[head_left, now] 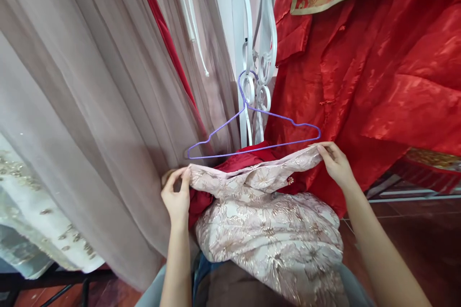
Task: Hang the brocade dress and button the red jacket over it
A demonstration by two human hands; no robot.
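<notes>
Two hands (177, 195) (335, 163) pinch a garment (270, 230) (pale, floral).

Pale pink garment (270, 230), metallic floral pattern; purple hanger (246, 104); red cloth (414, 115).

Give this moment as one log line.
left hand: pinching floral garment | right hand: pinching opposite end | purple hanger: hook at white scrollwork

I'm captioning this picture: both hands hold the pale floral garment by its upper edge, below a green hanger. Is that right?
Not quite: in the head view the hanger is purple, not green. The left hand and right hand do hold the pale floral garment by its upper edge, below it.
</notes>
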